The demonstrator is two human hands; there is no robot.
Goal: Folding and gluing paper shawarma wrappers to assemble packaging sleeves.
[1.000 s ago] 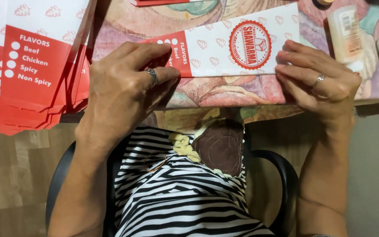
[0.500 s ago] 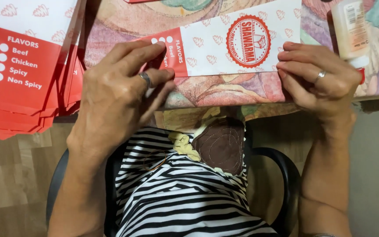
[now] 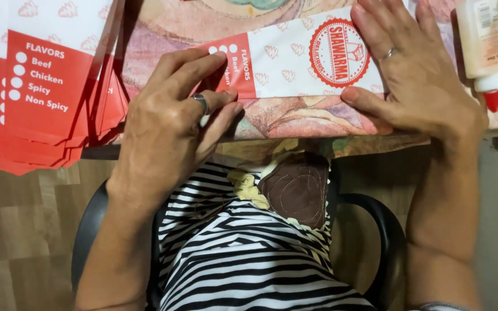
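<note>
A folded red-and-white paper wrapper [image 3: 295, 60] lies flat near the table's front edge. My left hand [image 3: 171, 124] presses on its red left end, fingers bent, a ring on one finger. My right hand [image 3: 416, 80] lies flat on its right end, the thumb along the lower edge, a ring on it too. Both hands hold the wrapper down on the patterned tablecloth [image 3: 295, 118].
A fanned stack of the same red-and-white wrappers [image 3: 41, 92] overhangs the table's left front edge. A glue bottle with a red tip [image 3: 482, 49] lies at the right. Below are my striped shirt [image 3: 249, 253], a black chair [image 3: 87, 230] and wooden floor.
My right hand has slid up onto the wrapper's right end, fingers now spread flat. My left hand has shifted slightly along the red end. The view has moved closer.
</note>
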